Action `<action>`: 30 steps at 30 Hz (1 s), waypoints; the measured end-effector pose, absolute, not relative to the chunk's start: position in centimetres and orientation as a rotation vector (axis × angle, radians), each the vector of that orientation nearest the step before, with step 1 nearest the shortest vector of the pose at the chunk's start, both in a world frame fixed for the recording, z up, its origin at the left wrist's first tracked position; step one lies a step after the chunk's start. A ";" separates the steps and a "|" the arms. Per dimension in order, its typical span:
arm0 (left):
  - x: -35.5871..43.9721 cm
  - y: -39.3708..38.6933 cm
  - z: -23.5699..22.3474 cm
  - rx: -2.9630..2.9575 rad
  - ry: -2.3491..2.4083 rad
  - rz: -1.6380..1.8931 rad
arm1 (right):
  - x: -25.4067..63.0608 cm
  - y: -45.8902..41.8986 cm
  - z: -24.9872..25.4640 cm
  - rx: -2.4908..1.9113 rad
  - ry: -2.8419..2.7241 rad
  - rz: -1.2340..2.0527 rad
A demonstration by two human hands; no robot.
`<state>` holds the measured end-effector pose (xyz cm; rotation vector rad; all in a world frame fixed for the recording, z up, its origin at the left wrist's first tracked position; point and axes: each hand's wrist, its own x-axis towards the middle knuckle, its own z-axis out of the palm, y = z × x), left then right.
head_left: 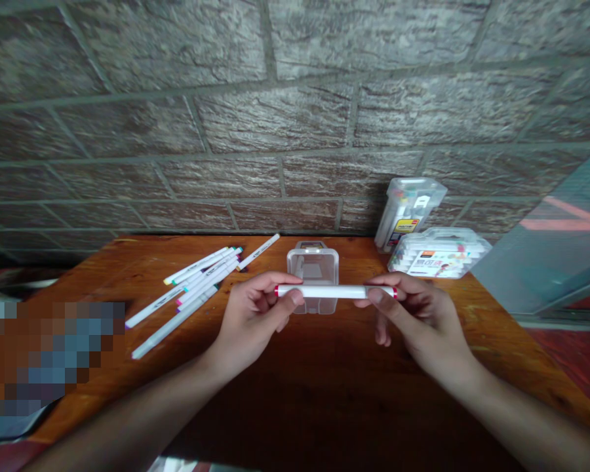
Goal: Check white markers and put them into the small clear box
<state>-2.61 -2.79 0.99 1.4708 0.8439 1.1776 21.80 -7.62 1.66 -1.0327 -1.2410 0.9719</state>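
A white marker with red ends is held level between my two hands, above the wooden table. My left hand pinches its left end between thumb and fingers. At the other end my right hand grips it the same way, with some fingers hanging loose below. Just behind the marker stands a clear plastic case, partly hidden by it; I see no markers inside. To the left of my left hand lies a loose pile of white markers with differently coloured ends.
Two more clear cases stand at the back right: a tall one with markers inside and a wide, labelled one. A stone-block wall rises behind the wooden table. A blurred-out patch covers the lower left.
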 end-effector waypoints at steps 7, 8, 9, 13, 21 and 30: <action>-2.6 -2.6 0.6 1.413 0.794 1.188 | 21.9 -7.6 1.5 -1.003 -1.221 1.006; -2.6 -2.6 0.6 1.412 0.795 1.187 | 21.9 -7.6 1.5 -1.000 -1.225 1.001; -2.6 -2.6 0.7 1.414 0.797 1.185 | 21.9 -7.6 1.5 -0.999 -1.232 0.994; -2.5 -2.7 1.1 1.468 0.834 1.178 | 21.9 -7.6 1.6 -1.034 -1.267 0.958; -2.4 -2.7 1.2 1.548 0.849 1.211 | 21.7 -7.7 1.5 -1.064 -1.303 0.937; -2.6 -2.8 1.0 1.451 0.819 1.159 | 21.8 -7.5 1.7 -1.061 -1.246 0.987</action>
